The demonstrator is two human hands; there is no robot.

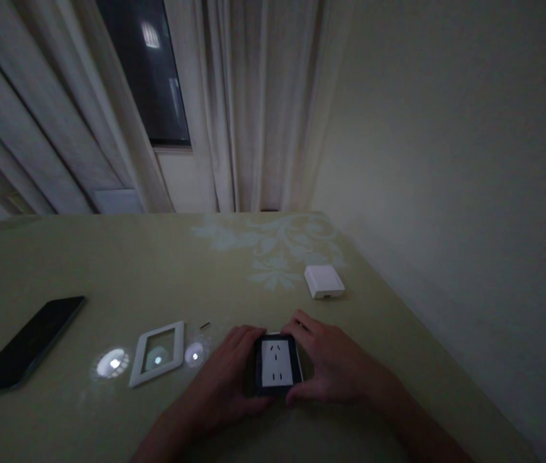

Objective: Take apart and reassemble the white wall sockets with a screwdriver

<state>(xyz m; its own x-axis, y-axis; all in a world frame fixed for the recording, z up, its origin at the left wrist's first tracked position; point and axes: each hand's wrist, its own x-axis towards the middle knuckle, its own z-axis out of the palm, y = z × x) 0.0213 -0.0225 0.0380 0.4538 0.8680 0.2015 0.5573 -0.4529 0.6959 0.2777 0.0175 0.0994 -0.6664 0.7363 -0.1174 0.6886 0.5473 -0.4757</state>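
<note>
Between my two hands is a wall socket (276, 364), its white face with several slots turned up and a dark frame around it. My left hand (234, 372) is closed on its left side, fingers at the far edge and thumb at the near edge. On the opposite side my right hand (325, 363) grips it the same way, thumb near the lower right corner. A white square cover frame (180, 347) with an open middle lies to the left of my left hand. Close to that frame is a small dark screw-like piece (205, 325).
A white box-shaped piece (324, 281) sits beyond my right hand. At the far left lies a dark flat tablet-like device (26, 344). The table (123, 270) has a greenish cover with light reflections. A wall (456, 193) borders its right side, and curtains (244, 103) hang behind.
</note>
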